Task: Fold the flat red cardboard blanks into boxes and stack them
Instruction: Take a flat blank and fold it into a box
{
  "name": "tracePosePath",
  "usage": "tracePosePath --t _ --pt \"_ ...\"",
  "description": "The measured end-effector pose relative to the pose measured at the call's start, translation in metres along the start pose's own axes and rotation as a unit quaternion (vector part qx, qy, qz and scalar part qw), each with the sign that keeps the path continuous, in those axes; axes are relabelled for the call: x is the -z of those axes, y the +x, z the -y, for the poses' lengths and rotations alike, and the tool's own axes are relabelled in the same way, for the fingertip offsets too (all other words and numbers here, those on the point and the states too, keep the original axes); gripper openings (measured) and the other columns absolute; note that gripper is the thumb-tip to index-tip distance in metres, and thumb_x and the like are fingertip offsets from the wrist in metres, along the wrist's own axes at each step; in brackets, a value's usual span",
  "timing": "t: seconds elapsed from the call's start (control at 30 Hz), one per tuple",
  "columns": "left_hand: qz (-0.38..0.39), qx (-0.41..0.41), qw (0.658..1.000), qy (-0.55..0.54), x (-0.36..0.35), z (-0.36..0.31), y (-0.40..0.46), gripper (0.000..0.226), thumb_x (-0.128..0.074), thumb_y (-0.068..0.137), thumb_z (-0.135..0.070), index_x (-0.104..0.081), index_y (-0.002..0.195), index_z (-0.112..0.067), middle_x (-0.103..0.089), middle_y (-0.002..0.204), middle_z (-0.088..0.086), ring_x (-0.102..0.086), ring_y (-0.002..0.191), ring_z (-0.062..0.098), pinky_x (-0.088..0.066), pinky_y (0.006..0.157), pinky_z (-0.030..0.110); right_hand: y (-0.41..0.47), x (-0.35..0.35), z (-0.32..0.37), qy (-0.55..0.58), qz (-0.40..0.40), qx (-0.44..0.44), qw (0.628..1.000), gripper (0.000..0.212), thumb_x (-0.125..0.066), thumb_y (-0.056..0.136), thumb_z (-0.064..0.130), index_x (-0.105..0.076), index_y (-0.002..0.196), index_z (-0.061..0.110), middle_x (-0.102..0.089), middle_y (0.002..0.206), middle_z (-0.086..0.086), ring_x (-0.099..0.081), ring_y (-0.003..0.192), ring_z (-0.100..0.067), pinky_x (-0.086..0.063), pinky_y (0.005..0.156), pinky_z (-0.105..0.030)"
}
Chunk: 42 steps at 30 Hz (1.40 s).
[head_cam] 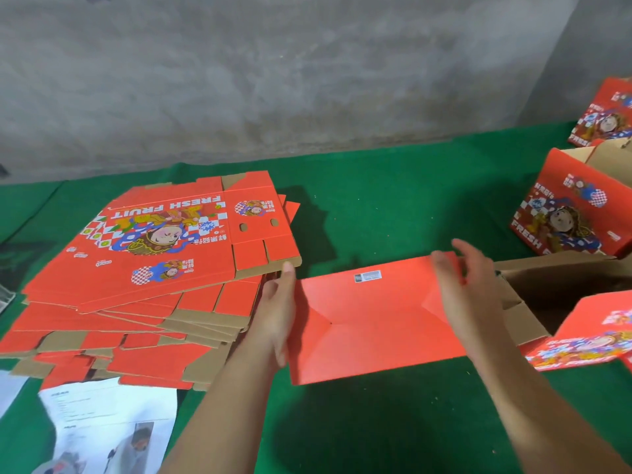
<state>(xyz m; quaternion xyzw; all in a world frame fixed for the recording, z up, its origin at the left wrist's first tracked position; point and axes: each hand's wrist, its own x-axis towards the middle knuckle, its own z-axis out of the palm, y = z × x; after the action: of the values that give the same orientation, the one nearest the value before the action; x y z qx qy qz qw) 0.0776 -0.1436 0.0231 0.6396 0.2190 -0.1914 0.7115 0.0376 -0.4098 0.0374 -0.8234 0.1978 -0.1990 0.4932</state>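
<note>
Green cloth (393,206) covers the table; grey concrete wall (273,80) behind.

My left hand (278,311) lies at nine o'clock, fingers straight, pointing to twelve; my right hand (468,295) at three o'clock, fingers loosely spread.

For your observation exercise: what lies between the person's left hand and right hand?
In the head view, the red box being folded spans the gap between the left hand and the right hand, its plain red panel facing up with a small white label.
</note>
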Motion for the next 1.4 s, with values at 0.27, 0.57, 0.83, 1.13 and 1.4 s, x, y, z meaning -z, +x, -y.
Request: tracePosePath --t 0.27,0.57,0.83,1.13,1.4 --pt "0.081 -0.08 0.988 -0.1 -0.012 0.054 -0.003 0.085 -0.078 0.086 -0.009 -0.032 0.156 -0.022 -0.069 0.136 0.006 -0.073 0.114 0.026 -0.061 0.084 0.041 -0.011 0.037 -0.036 0.015 0.118 -0.044 0.992 0.025 -0.076 0.092 0.035 -0.072 0.112 0.048 -0.077 0.094 0.02 -0.072 0.081 0.004 -0.051 0.066 -0.008" --pt "0.085 -0.139 0.978 0.13 -0.046 0.104 -0.024 0.052 -0.062 0.092 0.017 -0.041 0.124 -0.017 -0.063 0.128 0.008 -0.068 0.087 -0.011 -0.06 0.085 0.025 -0.063 -0.011 -0.102 -0.145 0.145 -0.101 0.974 0.122 -0.09 0.073 0.045 -0.01 0.163 0.023 -0.029 0.162 -0.017 -0.023 0.153 -0.036 -0.026 0.122 -0.053" --pt "0.237 -0.192 0.928 0.214 -0.066 0.102 -0.02 0.084 -0.048 0.091 0.02 -0.038 0.156 -0.031 -0.032 0.145 0.01 -0.033 0.146 0.001 -0.03 0.125 0.028 -0.08 -0.057 -0.094 -0.201 0.177 -0.045 0.963 0.124 -0.074 0.083 0.05 0.031 0.149 0.053 0.03 0.167 -0.001 0.024 0.154 -0.037 0.0 0.124 -0.06" --pt "0.058 -0.033 0.992 0.103 -0.082 0.106 0.011 0.075 -0.075 0.095 -0.021 -0.029 0.154 -0.023 -0.049 0.149 0.008 -0.053 0.138 0.029 -0.042 0.117 0.043 -0.075 -0.07 -0.106 -0.366 0.185 0.068 0.91 0.084 -0.03 0.095 0.063 -0.018 0.164 0.016 -0.009 0.172 -0.008 -0.011 0.156 -0.044 -0.021 0.118 -0.065" --pt "0.073 -0.078 0.988 0.114 -0.091 0.11 0.022 0.031 -0.063 0.102 -0.011 -0.061 0.132 -0.019 -0.077 0.118 -0.001 -0.074 0.106 0.016 -0.055 0.104 0.045 -0.082 -0.08 -0.12 -0.422 0.085 0.184 0.884 0.069 -0.031 0.098 0.049 -0.049 0.146 0.004 -0.055 0.148 -0.021 -0.05 0.133 -0.052 -0.051 0.093 -0.066"
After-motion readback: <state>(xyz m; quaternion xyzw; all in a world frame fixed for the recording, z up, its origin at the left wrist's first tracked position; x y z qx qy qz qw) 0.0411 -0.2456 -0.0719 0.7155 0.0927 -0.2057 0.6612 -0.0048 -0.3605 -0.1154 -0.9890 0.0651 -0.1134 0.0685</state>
